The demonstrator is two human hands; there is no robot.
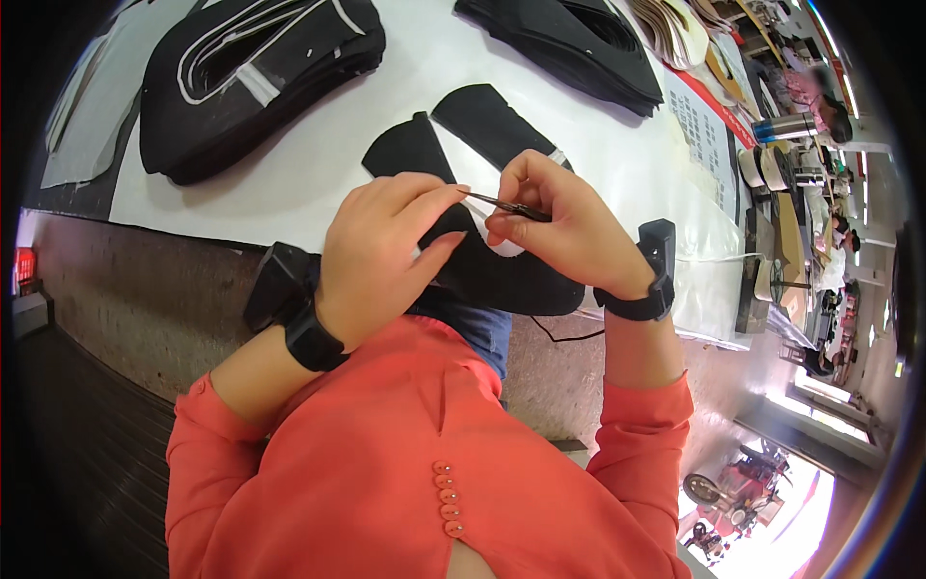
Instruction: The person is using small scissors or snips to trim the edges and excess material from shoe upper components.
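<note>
My right hand (564,217) is closed around a slim dark pointed tool (521,209), which looks like tweezers or thread snips. Its tip points left and meets the index fingertip of my left hand (381,246). My left hand curves over a black fabric piece (502,270), its thumb on the near side and its other fingers on the far side. The piece has a curved outline and lies at the near table edge, partly hidden by both hands. Just beyond, a flat black strip (492,125) with a pale band at one end rests on the table.
A thick stack of black pieces with white edging (280,101) stands at the far left of the white-covered table (318,203). Another black stack (569,53) lies at the far right, near pale layered pieces (670,34) and a metal flask (784,126). A dark cable (569,338) hangs below the edge.
</note>
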